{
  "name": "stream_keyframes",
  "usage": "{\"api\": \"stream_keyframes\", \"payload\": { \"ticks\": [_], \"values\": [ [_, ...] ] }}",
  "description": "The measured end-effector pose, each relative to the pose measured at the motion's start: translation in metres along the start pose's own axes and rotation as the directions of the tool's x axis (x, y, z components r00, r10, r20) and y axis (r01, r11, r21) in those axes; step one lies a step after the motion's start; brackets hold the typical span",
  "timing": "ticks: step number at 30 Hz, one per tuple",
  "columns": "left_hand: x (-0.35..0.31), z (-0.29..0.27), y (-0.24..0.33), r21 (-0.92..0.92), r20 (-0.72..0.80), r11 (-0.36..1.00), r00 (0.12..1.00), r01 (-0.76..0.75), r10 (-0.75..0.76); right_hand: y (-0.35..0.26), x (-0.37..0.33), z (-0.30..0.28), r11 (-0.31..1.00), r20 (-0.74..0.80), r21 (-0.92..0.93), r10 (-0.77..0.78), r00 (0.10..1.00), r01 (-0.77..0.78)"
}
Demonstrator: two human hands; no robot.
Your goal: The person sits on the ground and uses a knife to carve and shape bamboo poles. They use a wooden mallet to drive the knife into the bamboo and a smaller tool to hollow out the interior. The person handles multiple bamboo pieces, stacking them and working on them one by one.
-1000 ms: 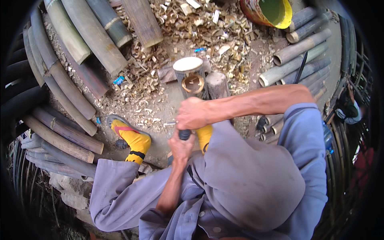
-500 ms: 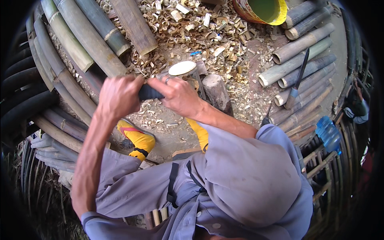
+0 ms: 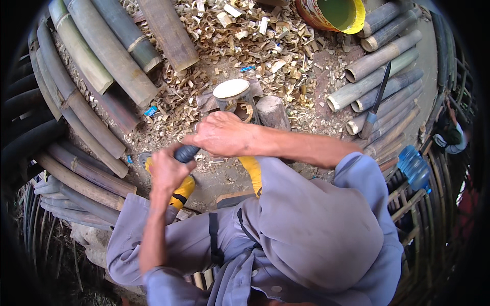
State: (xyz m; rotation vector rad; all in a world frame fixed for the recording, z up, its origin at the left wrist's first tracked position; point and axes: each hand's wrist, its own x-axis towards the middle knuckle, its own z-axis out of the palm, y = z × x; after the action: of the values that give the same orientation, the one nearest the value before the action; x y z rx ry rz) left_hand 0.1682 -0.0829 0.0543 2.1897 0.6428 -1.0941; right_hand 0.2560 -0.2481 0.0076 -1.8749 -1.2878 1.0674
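My left hand (image 3: 171,166) is closed around a dark grey, rounded, cylinder-like piece (image 3: 187,153). Its surface looks faintly ribbed, and most of it is hidden by my fingers, so its kind is unclear. Above and to the right, my right hand (image 3: 222,133), with a ring on one finger, is curled against the same piece. Just beyond my right hand stands a round block with a pale cut top (image 3: 232,88). Next to it are an open bamboo ring (image 3: 244,110) and a short log stump (image 3: 273,112).
Bamboo poles (image 3: 115,56) fan out at left, and shorter bamboo pieces (image 3: 377,71) lie at right under a long-bladed knife (image 3: 377,99). Wood chips (image 3: 240,46) cover the ground. A yellow-rimmed bucket (image 3: 357,23) holds greenish liquid. A blue plastic bottle (image 3: 414,167) lies at far right.
Both hands have come nearer to my body with the dark piece. My left hand moved right and down, now lower than my right. The block and bamboo ring show more fully.
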Motion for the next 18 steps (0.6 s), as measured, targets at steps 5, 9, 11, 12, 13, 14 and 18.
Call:
{"api": "stream_keyframes", "payload": {
  "ticks": [5, 9, 11, 12, 13, 14, 18],
  "values": [
    [0.064, -0.076, 0.062, 0.535, 0.112, 0.687, 0.848, -0.491, 0.519, 0.001, -0.005, -0.005, 0.958, -0.566, 0.263, 0.251, 0.785, -0.117],
    [0.104, -0.093, 0.085, 0.657, 0.432, 0.186, 0.567, -0.73, 0.701, -0.01, 0.016, 0.021, 0.852, -0.693, 0.522, 0.459, 0.556, -0.053],
    [0.099, -0.085, 0.069, 0.612, 0.44, 0.415, 0.726, -0.673, 0.529, 0.0, 0.004, 0.018, 0.839, -0.489, 0.535, 0.405, 0.772, -0.101],
    [0.094, -0.076, 0.05, 0.557, 0.388, 0.522, 0.758, -0.646, 0.525, 0.0, 0.001, 0.015, 0.831, -0.355, 0.534, 0.387, 0.851, -0.156],
    [0.087, -0.062, 0.032, 0.485, 0.345, 0.619, 0.785, -0.618, 0.514, 0.0, -0.004, 0.015, 0.821, -0.207, 0.528, 0.372, 0.905, -0.217],
    [0.075, -0.05, 0.022, 0.429, 0.288, 0.726, 0.843, -0.538, 0.454, 0.002, -0.007, 0.015, 0.873, -0.156, 0.442, 0.301, 0.941, -0.206],
    [0.012, 0.017, -0.014, 0.135, 0.145, 0.971, 0.974, -0.196, 0.176, 0.001, -0.017, 0.01, 0.987, 0.185, 0.118, 0.085, 0.979, -0.108]
  ]
}}
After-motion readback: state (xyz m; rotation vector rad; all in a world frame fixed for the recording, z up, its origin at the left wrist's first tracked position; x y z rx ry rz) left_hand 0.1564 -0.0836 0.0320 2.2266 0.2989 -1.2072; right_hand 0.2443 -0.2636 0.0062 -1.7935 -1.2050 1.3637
